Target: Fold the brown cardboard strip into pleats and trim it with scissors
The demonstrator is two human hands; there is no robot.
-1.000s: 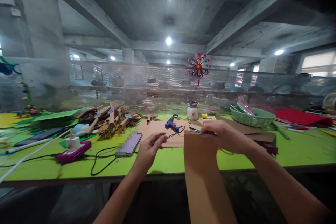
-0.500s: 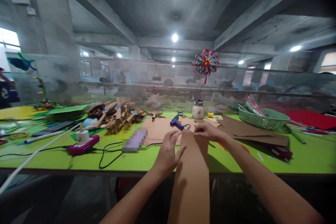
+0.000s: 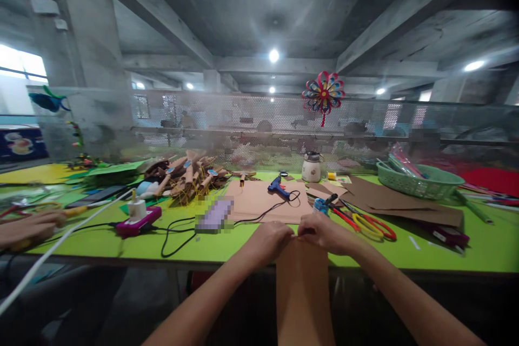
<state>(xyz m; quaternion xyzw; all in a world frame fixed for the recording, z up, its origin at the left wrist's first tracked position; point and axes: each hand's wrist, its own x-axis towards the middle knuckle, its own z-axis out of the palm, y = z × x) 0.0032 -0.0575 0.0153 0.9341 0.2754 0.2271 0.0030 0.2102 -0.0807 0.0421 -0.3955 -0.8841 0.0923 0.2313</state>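
Observation:
A long brown paper strip [image 3: 303, 292] hangs down from the front edge of the green table [image 3: 227, 246]. My left hand [image 3: 268, 240] and my right hand [image 3: 324, 232] meet at its top end, both with fingers pinched on the paper. Just beyond them lie a brown cardboard sheet [image 3: 259, 203], a blue glue gun [image 3: 278, 186] with its black cord, and red and yellow scissors [image 3: 367, 223].
A phone [image 3: 213, 216] and a pink power strip [image 3: 135, 223] lie to the left, with a pile of rolled brown paper pieces [image 3: 190, 175] behind. A green basket [image 3: 419, 179] stands at the right. Another person's hand [image 3: 28, 226] rests at the far left. A mesh fence [image 3: 259, 124] backs the table.
My hands drew the strip's top end back from the cardboard sheet to the table's front edge and came together on it. The scissors came into sight. The view turned left.

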